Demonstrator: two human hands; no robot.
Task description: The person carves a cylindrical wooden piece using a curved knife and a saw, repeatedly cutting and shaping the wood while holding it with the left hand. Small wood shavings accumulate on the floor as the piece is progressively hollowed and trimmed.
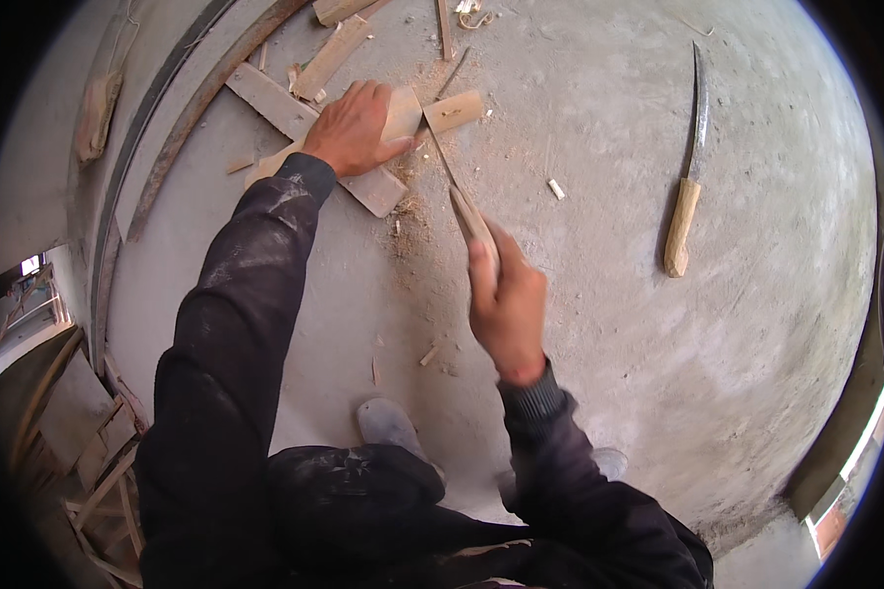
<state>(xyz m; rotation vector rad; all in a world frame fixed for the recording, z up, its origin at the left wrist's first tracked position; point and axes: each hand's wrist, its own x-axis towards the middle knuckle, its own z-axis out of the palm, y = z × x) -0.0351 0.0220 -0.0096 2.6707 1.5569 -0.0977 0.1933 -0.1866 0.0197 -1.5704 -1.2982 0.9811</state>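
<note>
My left hand (356, 130) is closed over a pale wooden piece (403, 114), pressing it down across a flat board (378, 196) on the floor. In my right hand (511, 309) is a hand saw (473, 224), gripped by its wooden handle. Its narrow blade points away from me and meets the wood just right of my left hand. The blade's teeth are too fine to make out. Beyond the blade, the end of a wooden piece (455, 112) sticks out to the right. Sawdust (405, 231) lies around the board.
A long curved blade with a wooden handle (683, 226) lies on the concrete floor to the right. Offcuts (334, 57) are scattered at the far left, beside a long curved strip (182, 118). Scrap wood (108, 442) is heaped at the lower left. My shoe (388, 424) stands nearby.
</note>
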